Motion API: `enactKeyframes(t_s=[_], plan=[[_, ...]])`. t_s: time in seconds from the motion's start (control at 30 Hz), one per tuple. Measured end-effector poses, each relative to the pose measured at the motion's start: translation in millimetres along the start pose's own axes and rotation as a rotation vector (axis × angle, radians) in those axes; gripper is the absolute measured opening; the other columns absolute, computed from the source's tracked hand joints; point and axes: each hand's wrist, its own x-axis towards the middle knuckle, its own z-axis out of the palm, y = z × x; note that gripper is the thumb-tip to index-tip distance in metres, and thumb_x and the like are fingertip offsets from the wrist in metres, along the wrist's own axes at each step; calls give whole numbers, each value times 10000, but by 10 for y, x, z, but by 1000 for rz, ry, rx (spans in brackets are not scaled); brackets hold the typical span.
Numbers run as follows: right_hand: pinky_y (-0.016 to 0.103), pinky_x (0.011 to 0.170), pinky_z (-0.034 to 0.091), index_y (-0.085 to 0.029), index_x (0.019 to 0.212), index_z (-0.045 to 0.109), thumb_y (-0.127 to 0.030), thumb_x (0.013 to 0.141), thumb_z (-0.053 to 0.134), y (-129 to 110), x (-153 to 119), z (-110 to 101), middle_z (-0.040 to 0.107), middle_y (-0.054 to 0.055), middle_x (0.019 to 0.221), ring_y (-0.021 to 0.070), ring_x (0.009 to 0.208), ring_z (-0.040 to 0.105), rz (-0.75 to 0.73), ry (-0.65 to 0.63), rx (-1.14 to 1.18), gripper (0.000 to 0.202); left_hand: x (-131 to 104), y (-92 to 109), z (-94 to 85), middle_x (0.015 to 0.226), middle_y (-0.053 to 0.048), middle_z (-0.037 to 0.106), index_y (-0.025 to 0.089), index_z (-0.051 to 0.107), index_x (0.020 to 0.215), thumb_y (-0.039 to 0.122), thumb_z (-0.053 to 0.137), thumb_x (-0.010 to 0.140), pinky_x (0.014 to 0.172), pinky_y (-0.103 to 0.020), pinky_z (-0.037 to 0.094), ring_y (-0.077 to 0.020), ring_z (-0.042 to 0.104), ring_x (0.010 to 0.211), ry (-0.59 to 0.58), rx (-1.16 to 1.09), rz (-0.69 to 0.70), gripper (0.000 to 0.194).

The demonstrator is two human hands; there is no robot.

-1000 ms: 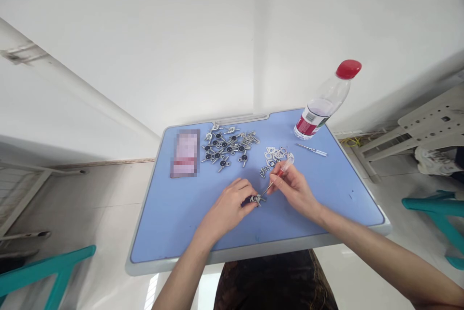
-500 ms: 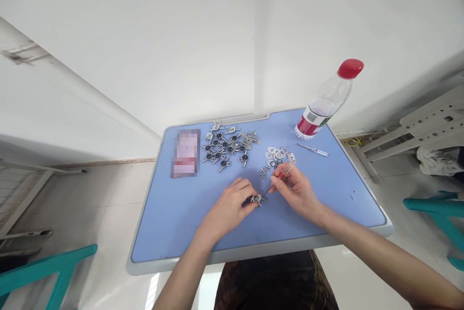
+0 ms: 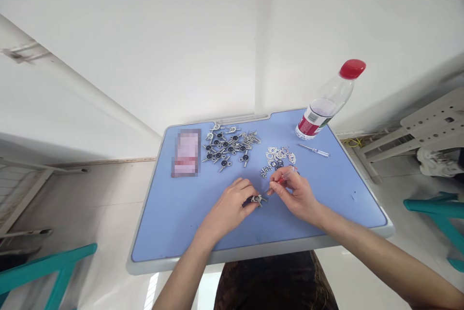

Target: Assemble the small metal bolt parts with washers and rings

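Note:
My left hand (image 3: 234,204) pinches a small metal part (image 3: 258,199) with short arms against the blue tabletop. In my right hand (image 3: 293,191) is a thin screwdriver (image 3: 281,180) with a red and clear handle, partly hidden by the fingers. Its shaft slants down left to the metal part; whether the tip touches it is too small to tell. Just beyond my right hand lie small shiny metal pieces (image 3: 266,171), dark rings (image 3: 278,163) and flat metal plates (image 3: 278,153).
Several metal parts with black round centres (image 3: 225,145) are spread at the back of the table (image 3: 174,223). A phone-like object (image 3: 186,152), blurred out, lies at left. A second screwdriver (image 3: 313,150) and a red-capped bottle (image 3: 322,109) are at right. A wall (image 3: 203,49) rises behind.
My right hand has tilted the screwdriver lower, and its handle now leans more to the right. My left hand and the metal part have stayed in place.

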Motion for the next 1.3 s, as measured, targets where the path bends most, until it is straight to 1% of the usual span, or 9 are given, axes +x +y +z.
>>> enactKeyframes(t_s=[0.37,0.57,0.67,0.73,0.83,0.9,1.07,1.17,1.3], plan=[[254,631,531,-208,814,583,-253,862,666,-74,176,-135,615,-1,765,118,673,603,-79,-106,-144,106,-2,-18,13,880,-4,575,201,635,917,143,610,878,739,-286,440,-175,534,878,2,-6,-4,74],[251,647,510,-208,798,566,-276,856,678,-149,312,-178,640,-12,763,116,685,609,-9,-287,-161,143,-5,-4,4,889,-8,577,199,644,920,173,609,890,749,-289,445,-179,533,893,-5,6,-12,54],[246,629,500,-212,788,558,-250,866,661,-160,349,-160,632,-13,778,111,670,593,-28,-308,-166,134,-16,-2,3,889,-6,576,213,656,946,175,608,890,748,-288,449,-179,537,895,-2,-3,-21,83],[255,639,511,-228,919,578,-214,863,654,-154,349,-138,626,-17,776,116,663,595,-56,-286,-184,96,-22,-4,6,881,-3,574,218,658,941,177,609,889,741,-287,447,-178,538,885,-4,-3,-22,82],[273,643,538,-256,1313,429,-188,865,643,-124,309,-101,626,-21,764,134,665,614,-124,-239,-210,502,-23,-8,14,876,-2,572,215,651,923,183,611,891,738,-288,444,-179,537,881,-5,6,-19,61],[279,641,550,-260,1444,277,-196,882,628,-90,266,-79,622,-22,744,144,669,620,-200,-200,-229,665,-19,-9,20,879,-4,574,209,644,912,183,618,887,740,-289,444,-182,536,887,-1,9,-14,45],[269,638,562,-285,1473,234,-190,921,576,-22,196,-57,635,-25,740,134,648,634,-372,-133,-291,656,-10,-16,34,857,-8,579,197,635,871,184,635,875,745,-299,445,-190,541,872,7,18,2,14],[272,674,572,-278,1435,301,-196,929,557,-45,206,-90,652,-9,796,131,684,653,-385,-150,-320,573,-13,-27,46,863,-11,587,203,643,885,200,628,881,748,-304,449,-193,551,875,15,17,5,16],[308,721,577,-235,1466,250,-175,966,435,-125,223,-167,666,71,1008,141,785,661,-360,-243,-286,536,-19,-41,56,881,-17,608,207,651,898,213,625,883,768,-318,456,-203,566,900,25,16,11,31]])
